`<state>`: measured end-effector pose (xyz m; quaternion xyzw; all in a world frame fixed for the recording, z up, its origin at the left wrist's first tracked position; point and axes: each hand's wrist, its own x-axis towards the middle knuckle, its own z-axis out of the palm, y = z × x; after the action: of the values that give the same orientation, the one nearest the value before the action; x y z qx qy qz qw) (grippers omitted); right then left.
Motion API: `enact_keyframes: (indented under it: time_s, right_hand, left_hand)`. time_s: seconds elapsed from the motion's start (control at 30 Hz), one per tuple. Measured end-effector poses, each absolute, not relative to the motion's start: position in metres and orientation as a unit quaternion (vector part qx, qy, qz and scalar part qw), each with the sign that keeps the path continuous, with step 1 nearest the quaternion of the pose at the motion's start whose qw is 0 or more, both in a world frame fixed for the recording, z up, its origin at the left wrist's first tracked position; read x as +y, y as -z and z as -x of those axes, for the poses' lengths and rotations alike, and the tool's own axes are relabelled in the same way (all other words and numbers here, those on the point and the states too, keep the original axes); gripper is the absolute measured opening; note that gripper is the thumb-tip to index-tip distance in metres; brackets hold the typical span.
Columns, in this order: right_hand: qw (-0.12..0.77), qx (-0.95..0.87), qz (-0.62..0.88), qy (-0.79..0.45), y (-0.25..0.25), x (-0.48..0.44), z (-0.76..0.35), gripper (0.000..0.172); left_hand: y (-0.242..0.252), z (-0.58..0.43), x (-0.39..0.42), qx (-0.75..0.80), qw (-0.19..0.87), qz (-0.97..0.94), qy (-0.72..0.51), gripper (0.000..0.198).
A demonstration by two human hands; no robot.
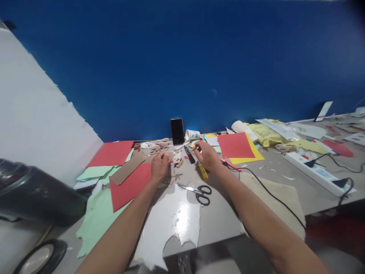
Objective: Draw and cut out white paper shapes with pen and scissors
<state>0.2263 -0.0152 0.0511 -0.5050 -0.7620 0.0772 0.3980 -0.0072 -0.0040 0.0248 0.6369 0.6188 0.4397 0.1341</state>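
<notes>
My left hand [160, 166] rests low over the table with its fingers curled in. A speck of red shows at its fingertips, too small to name. My right hand [207, 156] is bent in a pinch, with a small yellow piece [193, 146] at its fingertips. Between the hands lie brown and white cardboard scraps [179, 163] and a black marker [189, 155]. A yellow utility knife [203, 172] lies just below my right hand. Nearer to me are scissors [196, 192] with black handles, partly spread, above a torn white sheet [173, 220].
A phone [177, 131] leans on the blue wall beside a tipped patterned paper cup [192, 134]. Red sheets [236, 145] lie on both sides. At right are a white power strip [318, 173] and a black cable [265, 192]. A dark cylinder [42, 194] stands left.
</notes>
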Motion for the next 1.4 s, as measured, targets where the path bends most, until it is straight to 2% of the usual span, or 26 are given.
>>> enact_keyframes:
  time_s: [0.07,0.17,0.27,0.43,0.53,0.63,0.9,1.07,1.23,1.4]
  right_hand:
    - [0.538,-0.665,0.494,-0.153,-0.052,-0.011,-0.229,0.023]
    - [0.619,-0.538,0.481,-0.308,-0.048,-0.005,-0.23,0.026]
    - [0.629,-0.437,0.47,-0.438,-0.045,-0.001,-0.228,0.028]
    - [0.646,-0.321,0.408,-0.56,-0.044,0.001,-0.225,0.038]
    - [0.631,-0.293,0.391,-0.603,-0.045,0.001,-0.228,0.033]
    - [0.613,-0.279,0.391,-0.627,-0.044,0.002,-0.231,0.028]
    - [0.622,-0.29,0.374,-0.623,-0.04,0.002,-0.233,0.038]
    - [0.62,-0.328,0.392,-0.595,-0.034,0.001,-0.228,0.036]
    - [0.6,-0.444,0.466,-0.475,-0.03,-0.004,-0.218,0.032]
    - [0.633,-0.496,0.459,-0.379,-0.035,-0.012,-0.211,0.03]
  left_hand:
    - [-0.025,0.007,-0.004,0.621,0.136,-0.64,-0.431,0.027]
    - [-0.024,0.006,-0.004,0.616,0.148,-0.655,-0.411,0.023]
    - [-0.022,0.006,-0.003,0.613,0.149,-0.664,-0.402,0.018]
    - [-0.022,0.009,0.0,0.626,0.115,-0.645,-0.423,0.024]
    - [-0.022,0.012,0.003,0.631,0.108,-0.636,-0.431,0.028]
    - [-0.02,0.014,0.005,0.623,0.112,-0.638,-0.437,0.019]
    - [-0.016,0.008,0.0,0.586,0.112,-0.695,-0.4,0.021]
    - [-0.015,0.004,-0.004,0.584,0.096,-0.705,-0.39,0.02]
    - [-0.016,0.002,-0.003,0.582,0.116,-0.692,-0.411,0.018]
    - [-0.025,0.002,-0.004,0.587,0.176,-0.65,-0.449,0.016]
